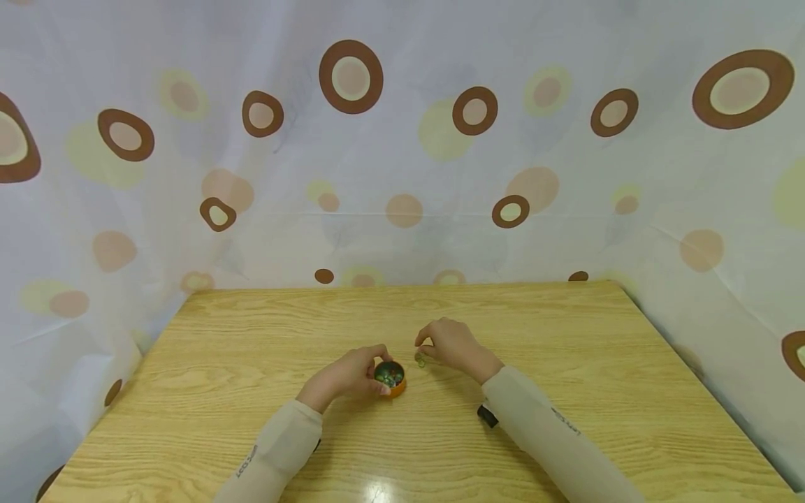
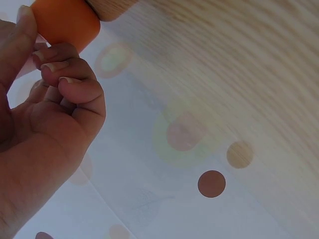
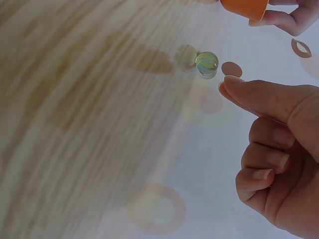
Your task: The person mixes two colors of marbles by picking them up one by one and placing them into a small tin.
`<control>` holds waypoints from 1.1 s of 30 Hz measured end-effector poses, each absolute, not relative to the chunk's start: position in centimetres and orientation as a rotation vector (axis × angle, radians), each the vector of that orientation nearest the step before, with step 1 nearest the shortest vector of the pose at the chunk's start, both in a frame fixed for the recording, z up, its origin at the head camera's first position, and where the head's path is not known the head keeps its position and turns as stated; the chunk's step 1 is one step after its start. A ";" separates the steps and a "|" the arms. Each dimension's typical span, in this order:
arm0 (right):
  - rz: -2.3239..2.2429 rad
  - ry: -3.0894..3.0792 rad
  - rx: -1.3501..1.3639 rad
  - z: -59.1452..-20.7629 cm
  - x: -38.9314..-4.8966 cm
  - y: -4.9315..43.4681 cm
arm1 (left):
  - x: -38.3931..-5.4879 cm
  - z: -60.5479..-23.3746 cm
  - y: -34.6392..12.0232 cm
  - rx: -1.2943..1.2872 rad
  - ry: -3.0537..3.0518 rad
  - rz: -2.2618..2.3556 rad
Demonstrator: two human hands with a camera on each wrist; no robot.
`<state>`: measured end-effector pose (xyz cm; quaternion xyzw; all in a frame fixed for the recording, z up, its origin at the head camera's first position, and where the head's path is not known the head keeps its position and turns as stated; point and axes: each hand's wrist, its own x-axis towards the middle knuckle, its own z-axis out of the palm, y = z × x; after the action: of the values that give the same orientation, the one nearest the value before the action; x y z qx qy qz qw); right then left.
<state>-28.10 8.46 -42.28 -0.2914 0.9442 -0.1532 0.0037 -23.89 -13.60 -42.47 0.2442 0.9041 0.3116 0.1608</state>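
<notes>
My left hand (image 1: 352, 374) grips a small round orange bowl (image 1: 397, 392) from its left side, thumb and forefinger at the rim. Inside lie several dark, shiny marbles (image 1: 388, 376). In the left wrist view the bowl's smooth orange side (image 2: 70, 22) shows by the thumb, and the other fingers curl loosely below it. To the right of the bowl, clear glass marbles (image 1: 421, 360) with yellow-green swirls sit on the table. My right hand (image 1: 449, 342) hovers just over them, thumb and forefinger close together. In the right wrist view a swirled marble (image 3: 207, 62) lies apart from the thumb tip.
The glossy wood-grain table (image 1: 553, 335) reflects light near its front. A white curtain (image 1: 402, 154) with brown and pale circles surrounds its back and sides. Dark wrist gear (image 1: 487, 416) shows under the right sleeve.
</notes>
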 end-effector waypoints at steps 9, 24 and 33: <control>-0.443 2.932 -0.902 -42.6 -28.4 8.2 | -24.0 -42.6 -13.6 0.697 2.587 0.882; -0.457 2.944 -0.904 -42.8 -28.5 8.0 | -23.9 -42.5 -13.7 0.707 2.575 0.885; -0.433 2.951 -0.902 -42.9 -28.9 8.1 | -23.8 -42.3 -13.6 0.707 2.575 0.900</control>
<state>-28.90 8.15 -42.92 -0.2895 0.9469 -0.1390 0.0129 -23.84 -13.64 -42.32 0.2476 0.9019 0.3152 0.1612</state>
